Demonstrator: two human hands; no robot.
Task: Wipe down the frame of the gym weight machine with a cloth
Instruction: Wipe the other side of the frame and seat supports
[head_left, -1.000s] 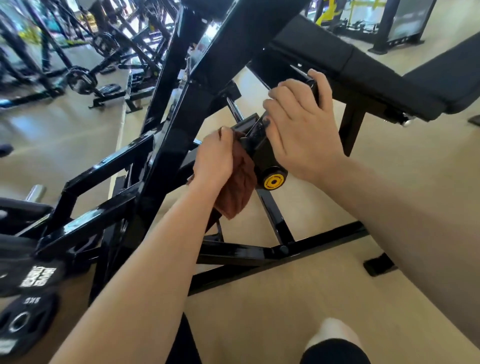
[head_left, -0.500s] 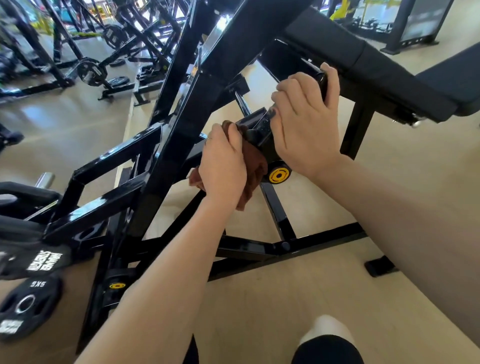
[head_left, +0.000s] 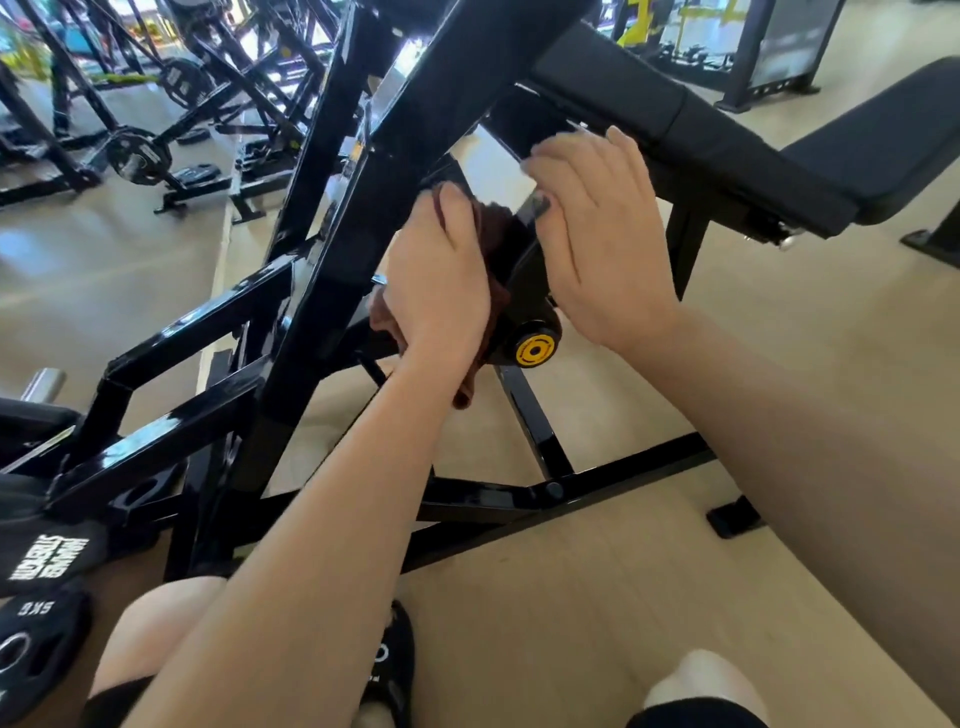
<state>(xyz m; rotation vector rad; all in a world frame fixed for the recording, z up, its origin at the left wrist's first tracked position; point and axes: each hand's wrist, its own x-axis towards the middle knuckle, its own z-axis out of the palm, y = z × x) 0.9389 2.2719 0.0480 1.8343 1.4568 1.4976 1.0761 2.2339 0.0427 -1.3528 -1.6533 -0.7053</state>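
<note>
At the far left, a black weight plate (head_left: 31, 660) marked 5KG lay low beside the machine, with a second black plate (head_left: 47, 558) carrying white lettering just above it. A chrome peg (head_left: 44, 383) stuck out above them. Further back on the left, other black machines (head_left: 140, 150) loaded with plates stood on the pale floor (head_left: 597, 597).

The frame (head_left: 374, 197) of the weight machine, glossy black square tubing, rose diagonally from lower left to upper right through the middle of the view, with 2 shorter beams branching off toward the left. The left hand (head_left: 439, 280) reached up from below, its fingers curled around a reddish-brown cloth (head_left: 493, 234) and pressing it against the frame at the joint where a black bracket met the main beam. Part of the cloth hung below the wrist.

Just right of the cloth, a black bracket ended in a round yellow cap (head_left: 535, 349), directly between the 2 wrists. The right hand (head_left: 602, 234) sat on the upper side of that bracket, fingers bent over its edge and holding the black part; the fingertips were blurred, so the exact hold was unclear.

Behind the right hand, a black padded rest (head_left: 727, 135) ran to the right, and a flat black pad (head_left: 893, 140) sat beyond it. Low base bars (head_left: 571, 488) crossed the floor beneath the arms. A black slipper (head_left: 392, 660) and both knees showed along the bottom edge.
</note>
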